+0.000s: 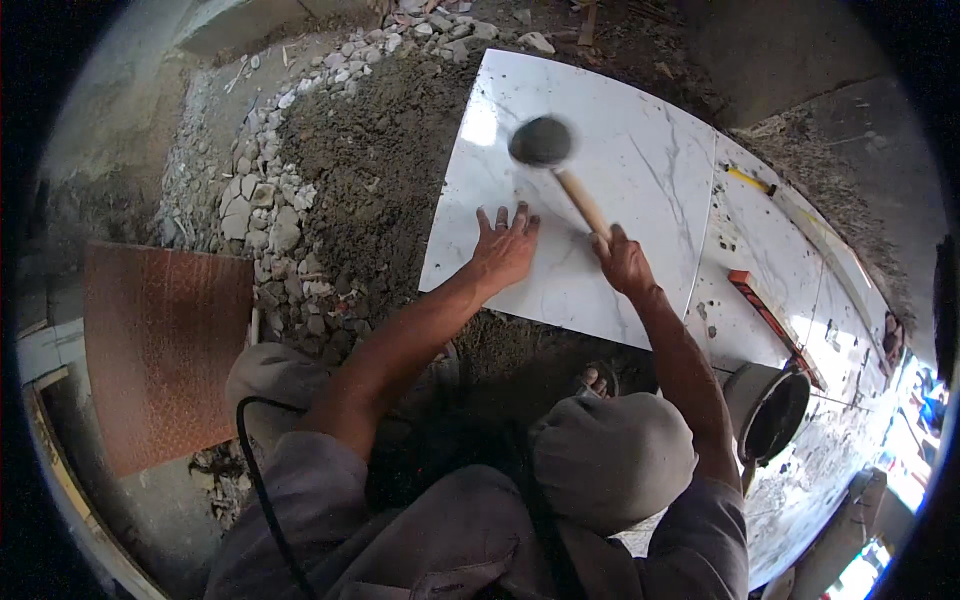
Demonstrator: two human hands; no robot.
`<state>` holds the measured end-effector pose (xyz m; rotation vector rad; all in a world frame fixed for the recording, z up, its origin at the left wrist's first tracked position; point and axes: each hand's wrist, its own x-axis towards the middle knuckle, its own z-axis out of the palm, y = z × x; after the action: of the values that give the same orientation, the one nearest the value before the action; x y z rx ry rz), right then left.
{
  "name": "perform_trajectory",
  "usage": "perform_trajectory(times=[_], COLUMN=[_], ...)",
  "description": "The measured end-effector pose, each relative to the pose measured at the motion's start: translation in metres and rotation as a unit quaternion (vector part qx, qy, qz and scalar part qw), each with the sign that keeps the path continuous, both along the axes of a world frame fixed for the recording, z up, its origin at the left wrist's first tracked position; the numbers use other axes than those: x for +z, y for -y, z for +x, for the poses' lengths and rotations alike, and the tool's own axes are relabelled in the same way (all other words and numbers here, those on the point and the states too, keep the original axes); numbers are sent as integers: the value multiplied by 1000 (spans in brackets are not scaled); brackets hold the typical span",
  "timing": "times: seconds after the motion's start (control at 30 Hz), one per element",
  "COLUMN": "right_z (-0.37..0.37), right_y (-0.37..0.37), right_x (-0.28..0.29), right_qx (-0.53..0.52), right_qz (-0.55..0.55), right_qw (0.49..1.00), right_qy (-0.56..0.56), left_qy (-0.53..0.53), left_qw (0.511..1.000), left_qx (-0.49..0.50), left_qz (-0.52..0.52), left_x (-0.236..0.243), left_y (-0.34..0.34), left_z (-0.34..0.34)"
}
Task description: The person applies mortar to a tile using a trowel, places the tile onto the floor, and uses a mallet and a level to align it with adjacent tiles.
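Left first: brown textured tile (165,350) lies apart on the floor, rubble (255,200) and dark mortar bed (370,160) next to it. Left hand (505,245) lies flat, fingers spread, holding nothing, on the white marble tile (600,150) w/ its near edge over the mortar. Right hand (625,262) has its grip closed round the wooden handle of the rubber mallet (542,141), head raised over the tile. Risks, prob.: a hard or off-centre blow cracks the tile; mallet lands close to the left fingers; uneven bed leaves the tile rocking vs. the laid tiles (770,250). Bucket (768,405) sits right, near the knee.
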<state>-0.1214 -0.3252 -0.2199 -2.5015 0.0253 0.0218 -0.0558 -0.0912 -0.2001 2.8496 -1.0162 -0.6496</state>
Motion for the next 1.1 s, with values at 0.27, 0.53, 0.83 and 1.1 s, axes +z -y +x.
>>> perform_trajectory(times=[0.27, 0.53, 0.83, 1.1], right_z=[-7, -43, -79, -97], right_y=[-45, -52, -61, -43], right_x=[84, 102, 87, 63], right_qx=[-58, -94, -73, -71], right_qz=[171, 152, 141, 89], right_qw=[979, 984, 979, 968], right_qy=[95, -25, -127, -223], left_qy=[8, 95, 42, -9], left_qw=[1000, 994, 998, 998], left_qx=[28, 37, 50, 56], left_qz=[4, 41, 23, 27], left_x=[-16, -12, -16, -14], left_y=[-30, -93, -103, -85], left_z=[11, 87, 85, 83])
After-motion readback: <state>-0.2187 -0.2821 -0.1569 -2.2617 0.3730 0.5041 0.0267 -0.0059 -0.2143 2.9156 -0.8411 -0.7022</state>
